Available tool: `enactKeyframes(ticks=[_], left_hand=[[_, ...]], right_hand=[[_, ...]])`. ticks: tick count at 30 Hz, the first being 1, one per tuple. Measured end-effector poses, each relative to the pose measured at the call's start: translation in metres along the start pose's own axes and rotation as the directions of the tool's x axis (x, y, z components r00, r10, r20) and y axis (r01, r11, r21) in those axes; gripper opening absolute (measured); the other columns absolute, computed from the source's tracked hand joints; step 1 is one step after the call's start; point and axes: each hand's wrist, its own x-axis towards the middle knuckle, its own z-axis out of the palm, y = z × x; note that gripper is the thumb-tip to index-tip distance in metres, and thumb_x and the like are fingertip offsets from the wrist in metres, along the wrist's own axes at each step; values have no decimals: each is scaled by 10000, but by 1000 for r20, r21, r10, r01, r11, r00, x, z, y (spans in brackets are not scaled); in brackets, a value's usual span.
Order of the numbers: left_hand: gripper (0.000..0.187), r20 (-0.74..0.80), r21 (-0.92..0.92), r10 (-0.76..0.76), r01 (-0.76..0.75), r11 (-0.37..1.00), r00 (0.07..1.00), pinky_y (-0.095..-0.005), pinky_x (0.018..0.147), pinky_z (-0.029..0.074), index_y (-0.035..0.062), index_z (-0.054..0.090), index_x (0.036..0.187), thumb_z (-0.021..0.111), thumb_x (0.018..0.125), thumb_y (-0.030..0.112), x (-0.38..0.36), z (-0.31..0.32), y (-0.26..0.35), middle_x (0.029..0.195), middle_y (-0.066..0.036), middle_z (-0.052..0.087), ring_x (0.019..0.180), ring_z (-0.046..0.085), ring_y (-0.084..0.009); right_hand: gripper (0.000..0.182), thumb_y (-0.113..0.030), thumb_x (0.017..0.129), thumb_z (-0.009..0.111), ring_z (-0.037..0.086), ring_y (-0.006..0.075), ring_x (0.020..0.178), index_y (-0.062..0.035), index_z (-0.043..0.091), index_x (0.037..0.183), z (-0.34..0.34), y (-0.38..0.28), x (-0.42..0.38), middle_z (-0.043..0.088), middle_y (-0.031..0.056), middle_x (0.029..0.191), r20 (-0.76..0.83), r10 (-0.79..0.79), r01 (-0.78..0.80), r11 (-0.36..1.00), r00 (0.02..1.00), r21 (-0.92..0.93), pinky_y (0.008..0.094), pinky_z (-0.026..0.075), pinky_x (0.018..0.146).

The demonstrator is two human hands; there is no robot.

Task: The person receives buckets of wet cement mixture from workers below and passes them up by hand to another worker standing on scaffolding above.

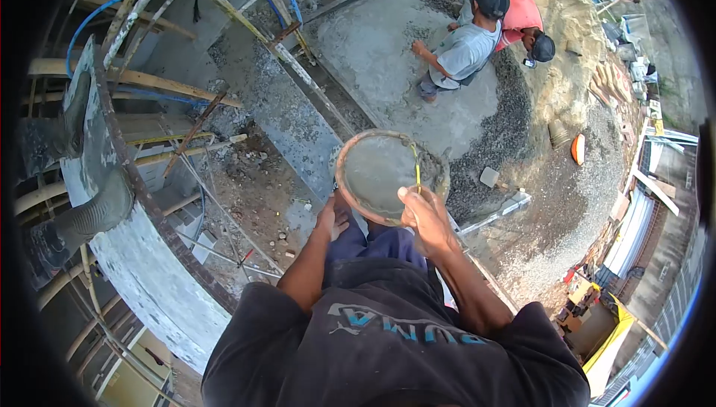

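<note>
A round bucket (377,172) with grey wet mix inside hangs in front of my body, at the middle of the view. My right hand (424,217) is closed on the yellow handle at the bucket's right side. Just left of the bucket's lower rim is my left hand (332,220), held low beside my leg. Its fingers are partly spread, and nothing shows in it.
Two people (470,41) bend over wet grey concrete (380,49) ahead. Wooden scaffolding poles (156,82) and a curved wall edge (149,258) stand at left. A shovel (489,177), gravel (597,176) and sand lie at right, near stacked buckets (558,134).
</note>
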Motion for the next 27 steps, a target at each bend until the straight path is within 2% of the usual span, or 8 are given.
enactKeyframes(ticks=[1,3,5,7,14,20,22,27], left_hand=[[666,106,-104,-25,36,994,994,-473,1008,393,126,460,1370,522,889,582,-16,13,5,1395,-98,471,1236,484,-312],[673,345,-279,-3,105,955,939,-490,1019,383,132,457,1376,500,888,594,-46,37,16,1394,-95,474,1233,482,-327],[695,548,-407,183,69,911,817,-492,1024,380,136,447,1384,491,881,612,-79,51,25,1404,-96,464,1243,474,-326],[716,628,-509,372,0,860,683,-494,1029,378,139,437,1392,481,873,629,-116,64,30,1414,-96,453,1253,465,-325],[790,564,-737,754,-207,644,337,-500,1045,370,149,403,1421,448,847,690,-237,81,66,1447,-99,417,1287,435,-322],[853,405,-842,910,-353,408,86,-506,1059,362,158,373,1446,419,825,742,-315,74,103,1476,-101,386,1317,409,-319],[874,351,-869,936,-371,329,7,-507,1064,360,162,363,1454,410,818,759,-339,73,118,1486,-102,376,1326,401,-319],[856,212,-921,970,-357,157,-120,-513,1067,364,174,361,1453,510,802,710,-397,69,158,1479,-88,395,1324,408,-321]], right_hand=[[215,-237,873,633,313,41,530,-73,495,895,6,-19,-25,331,-67,633,70,-37,40,998,997,-49,243,285,521],[230,-250,876,646,345,43,585,-94,485,824,14,-62,-72,388,-48,693,231,-85,96,995,969,-34,244,280,531],[251,-260,875,646,343,44,576,-98,465,811,32,-101,-114,388,-47,686,352,-124,141,990,928,-21,243,282,531],[268,-267,870,633,305,45,501,-84,437,857,56,-135,-150,331,-63,613,443,-157,182,983,883,-14,242,291,523],[275,-296,929,560,232,43,455,-124,418,769,117,-214,-228,254,-81,580,812,-160,391,916,561,-90,232,213,431],[218,-278,955,533,194,6,391,-66,558,914,175,-286,-278,188,-141,504,916,-208,446,894,344,36,191,224,358],[210,-267,876,652,237,7,407,-119,537,781,199,-314,-296,236,-127,501,943,-147,451,892,299,-4,188,224,369],[195,-231,888,660,242,0,378,-62,571,844,262,-361,-329,280,-129,484,940,-259,556,826,222,97,188,198,349]])
